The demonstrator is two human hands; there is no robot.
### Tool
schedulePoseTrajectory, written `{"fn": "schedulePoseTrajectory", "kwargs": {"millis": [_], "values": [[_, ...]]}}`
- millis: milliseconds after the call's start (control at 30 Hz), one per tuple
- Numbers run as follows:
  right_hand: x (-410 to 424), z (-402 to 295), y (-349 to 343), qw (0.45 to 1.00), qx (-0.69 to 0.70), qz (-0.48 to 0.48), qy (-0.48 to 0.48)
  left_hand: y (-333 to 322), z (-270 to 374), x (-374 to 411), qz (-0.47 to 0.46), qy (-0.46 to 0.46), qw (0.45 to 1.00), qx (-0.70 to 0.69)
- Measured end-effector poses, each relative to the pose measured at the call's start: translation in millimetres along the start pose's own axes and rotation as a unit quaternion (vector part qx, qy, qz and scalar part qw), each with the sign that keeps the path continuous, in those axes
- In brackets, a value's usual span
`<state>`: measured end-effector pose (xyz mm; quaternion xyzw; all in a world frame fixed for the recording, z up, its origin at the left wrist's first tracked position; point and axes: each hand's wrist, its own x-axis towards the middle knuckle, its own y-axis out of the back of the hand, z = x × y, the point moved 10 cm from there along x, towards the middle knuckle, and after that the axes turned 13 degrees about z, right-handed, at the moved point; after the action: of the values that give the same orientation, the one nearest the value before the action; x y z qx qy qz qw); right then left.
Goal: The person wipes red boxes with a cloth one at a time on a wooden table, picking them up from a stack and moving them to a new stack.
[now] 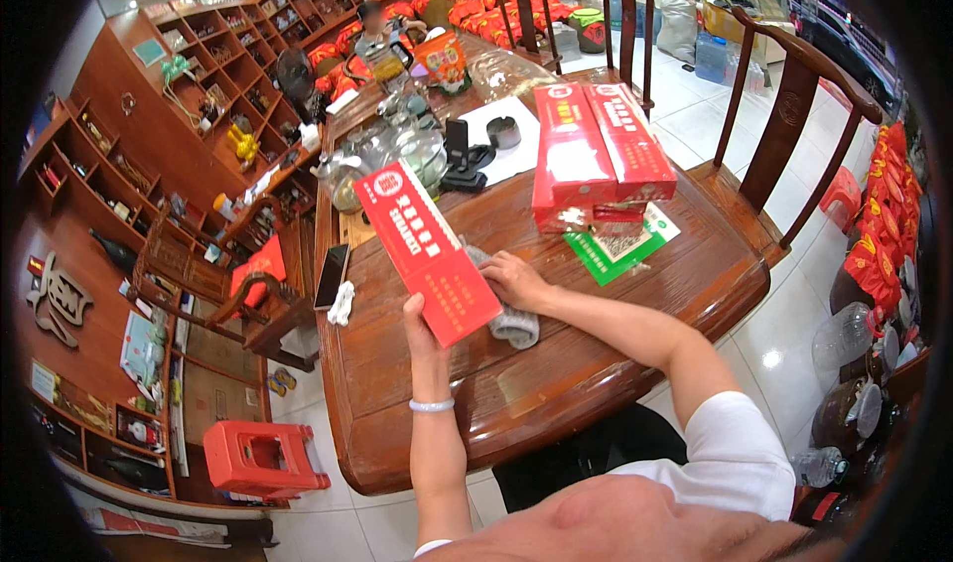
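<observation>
My left hand (426, 333) grips the lower end of a long red carton (428, 253) with printed writing, tilted above the wooden table. Beside the carton, my right hand (514, 280) rests on a rolled grey cloth (514, 327) that lies on the tabletop; its fingertips are partly hidden. A white bangle (431, 405) circles my left wrist. At the right stands a stack of similar red cartons (595, 145) in shiny wrap. Under its near edge lies a green and white card (622, 245) with a printed code.
A phone (332, 276) and crumpled white tissue (342, 303) lie at the table's left edge. Glass teaware (406, 141), a black stand (463, 160) and a dark round cup (504, 131) stand farther back. Wooden chairs (782, 115) flank the table. A person (376, 29) sits at its far end.
</observation>
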<state>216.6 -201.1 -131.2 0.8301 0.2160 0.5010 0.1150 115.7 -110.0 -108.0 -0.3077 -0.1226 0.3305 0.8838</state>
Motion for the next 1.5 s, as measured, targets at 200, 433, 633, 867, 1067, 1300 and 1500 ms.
{"fn": "schedulePoseTrajectory", "kwargs": {"millis": [200,433,633,867,1067,1300,1500], "values": [[1,74,37,0.92,0.175,0.172,-0.305,10,-15,5,0.0,0.032,0.999,-0.025],[23,-38,46,0.979,0.176,0.085,-0.058,13,-33,3,0.022,0.056,0.998,0.012],[20,-67,46,0.994,0.096,0.05,0.016,-4,-35,-7,-0.061,0.104,0.992,0.035],[54,-35,100,0.988,-0.003,0.153,0.004,-34,-44,-29,-0.152,0.142,0.969,0.132],[65,-29,125,0.98,-0.021,0.199,0.006,-31,-49,-34,-0.169,0.151,0.961,0.157],[26,-115,62,0.983,0.043,0.053,0.172,6,-48,-15,-0.072,0.138,0.976,0.154],[40,-101,70,0.985,-0.064,0.043,0.156,-24,-37,-27,-0.151,0.128,0.969,0.145]]}}
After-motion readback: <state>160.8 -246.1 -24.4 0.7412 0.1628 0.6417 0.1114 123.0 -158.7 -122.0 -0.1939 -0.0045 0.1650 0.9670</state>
